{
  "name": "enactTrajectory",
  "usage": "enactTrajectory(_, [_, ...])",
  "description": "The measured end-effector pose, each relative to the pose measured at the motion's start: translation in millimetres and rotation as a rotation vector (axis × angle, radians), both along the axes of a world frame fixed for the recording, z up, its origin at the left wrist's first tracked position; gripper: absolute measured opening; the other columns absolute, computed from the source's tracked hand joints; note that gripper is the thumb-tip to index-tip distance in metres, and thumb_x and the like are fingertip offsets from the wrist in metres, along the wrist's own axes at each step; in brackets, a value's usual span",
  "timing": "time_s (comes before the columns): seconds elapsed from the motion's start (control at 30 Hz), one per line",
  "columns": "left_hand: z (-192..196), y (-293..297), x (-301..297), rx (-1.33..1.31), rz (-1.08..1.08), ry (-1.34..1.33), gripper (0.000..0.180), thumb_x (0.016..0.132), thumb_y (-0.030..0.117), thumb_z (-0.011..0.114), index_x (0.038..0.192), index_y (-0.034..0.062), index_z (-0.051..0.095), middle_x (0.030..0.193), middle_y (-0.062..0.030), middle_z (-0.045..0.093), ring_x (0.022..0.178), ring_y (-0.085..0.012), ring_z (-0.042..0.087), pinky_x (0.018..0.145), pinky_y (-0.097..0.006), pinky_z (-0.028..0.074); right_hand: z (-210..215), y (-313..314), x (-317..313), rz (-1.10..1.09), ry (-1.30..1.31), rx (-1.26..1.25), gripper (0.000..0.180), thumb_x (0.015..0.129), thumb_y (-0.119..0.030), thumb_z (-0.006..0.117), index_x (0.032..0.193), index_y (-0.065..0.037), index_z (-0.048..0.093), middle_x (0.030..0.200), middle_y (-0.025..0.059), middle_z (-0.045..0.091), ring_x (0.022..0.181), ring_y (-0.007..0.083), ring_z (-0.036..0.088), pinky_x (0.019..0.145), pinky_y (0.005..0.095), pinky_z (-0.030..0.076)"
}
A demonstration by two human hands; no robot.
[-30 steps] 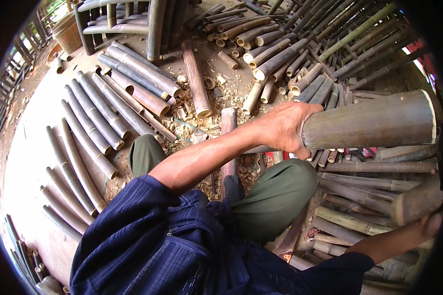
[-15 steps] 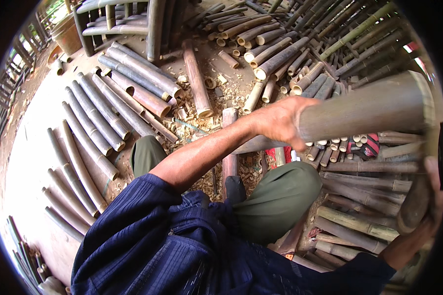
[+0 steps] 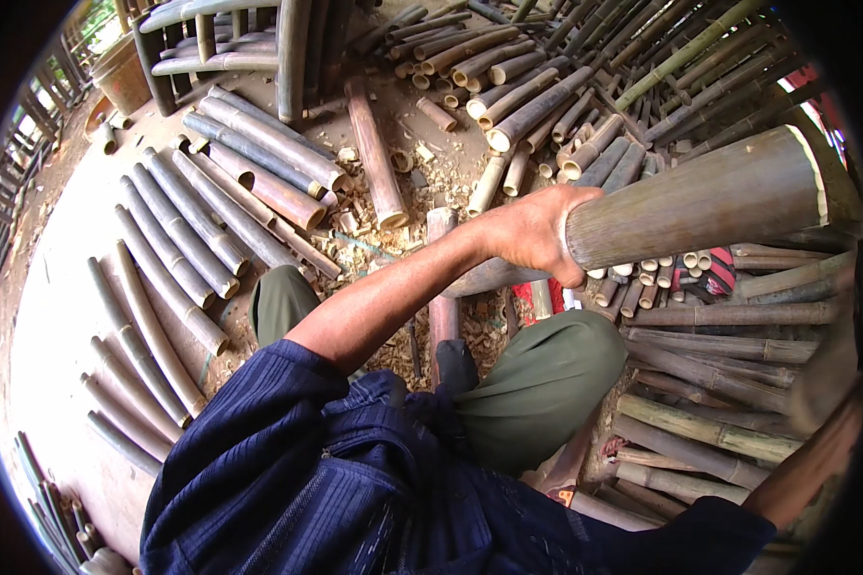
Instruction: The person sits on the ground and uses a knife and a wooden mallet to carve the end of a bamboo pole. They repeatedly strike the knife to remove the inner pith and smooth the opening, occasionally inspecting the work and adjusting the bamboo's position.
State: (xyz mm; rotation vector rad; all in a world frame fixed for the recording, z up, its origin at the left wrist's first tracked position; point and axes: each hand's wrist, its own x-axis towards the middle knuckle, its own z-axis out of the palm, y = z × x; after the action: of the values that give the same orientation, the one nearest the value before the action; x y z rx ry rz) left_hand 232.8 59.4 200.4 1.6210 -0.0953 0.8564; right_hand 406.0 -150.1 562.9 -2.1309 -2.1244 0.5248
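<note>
My left hand is closed round the near end of a thick, dark bamboo tube, which points to the right. The far end of the tube has a pale, ragged cut rim. Under that hand a second bamboo piece slants across a reddish bamboo length between my knees. At the right rim my right hand is mostly lost in shadow. Beside it is a blurred brown piece that it seems to grip; its kind cannot be made out.
Cut bamboo lengths lie in rows at the left and in stacks at the right. More bamboo is piled behind, near a bamboo frame. Wood shavings cover the ground ahead. A brown blade lies by my knee.
The thick tube has tilted, its far end slightly lower and farther left. My right hand and the brown piece have moved toward the right rim.
</note>
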Motion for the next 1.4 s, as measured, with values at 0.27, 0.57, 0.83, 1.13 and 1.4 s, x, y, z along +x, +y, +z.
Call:
enactTrajectory(0.27, [-16.5, -7.0, -11.9, 0.093, 0.135, 0.048, 0.083, 0.060, 0.012, 0.087, 0.134, 0.0012, 0.052, 0.113, -0.0167, 0.067, 0.106, -0.0285, 0.066, 0.096, -0.040, 0.053, -74.4, -5.5, 19.4, -0.148, 0.241, 0.738, 0.103, 0.077, -0.036, 0.070, 0.164, -0.004, 0.024, 0.123, 0.0145, 0.060, 0.091, 0.0191, 0.061, 0.081, 0.0325, 0.051])
enactTrajectory(0.57, [-84.1, -55.7, -14.2, -0.219, 0.392, 0.206, 0.086, 0.070, 0.020, 0.094, 0.139, -0.0013, 0.047, 0.125, -0.0133, 0.064, 0.115, -0.0233, 0.062, 0.101, -0.039, 0.051, -326.8, -19.7, 117.7, -0.368, 0.539, 0.537, 0.100, 0.072, -0.027, 0.085, 0.155, 0.002, 0.036, 0.134, 0.0180, 0.059, 0.122, 0.0286, 0.059, 0.110, 0.0381, 0.044])
enactTrajectory(0.83, [-89.7, -63.5, -7.2, -0.202, 0.691, 0.399, 0.087, 0.073, 0.016, 0.092, 0.143, -0.0016, 0.044, 0.132, -0.0140, 0.058, 0.117, -0.0237, 0.059, 0.104, -0.040, 0.049, -575.1, -99.1, 55.5, -0.693, 0.601, -0.174, 0.103, 0.067, -0.031, 0.082, 0.152, 0.002, 0.036, 0.138, 0.0296, 0.058, 0.126, 0.0416, 0.060, 0.103, 0.0462, 0.050])
enactTrajectory(1.13, [-106.0, -67.1, 0.5, -0.196, 0.692, 0.447, 0.083, 0.068, 0.026, 0.092, 0.135, -0.0005, 0.049, 0.124, -0.0129, 0.057, 0.118, -0.0252, 0.054, 0.108, -0.042, 0.042, -693.0, -177.7, -31.1, -0.807, 0.551, -0.185, 0.090, 0.079, -0.027, 0.080, 0.152, 0.001, 0.034, 0.147, 0.0275, 0.050, 0.133, 0.0449, 0.052, 0.108, 0.0518, 0.045])
enactTrajectory(1.4, [-86.5, -73.0, -30.4, -0.144, 0.680, 0.267, 0.073, 0.074, 0.018, 0.087, 0.133, 0.0078, 0.047, 0.130, -0.0109, 0.057, 0.126, -0.0275, 0.053, 0.117, -0.045, 0.037, -673.7, -145.9, -17.2, -0.674, 0.470, -0.184, 0.078, 0.080, -0.022, 0.081, 0.144, 0.000, 0.041, 0.128, 0.0248, 0.055, 0.117, 0.0470, 0.057, 0.102, 0.0538, 0.046])
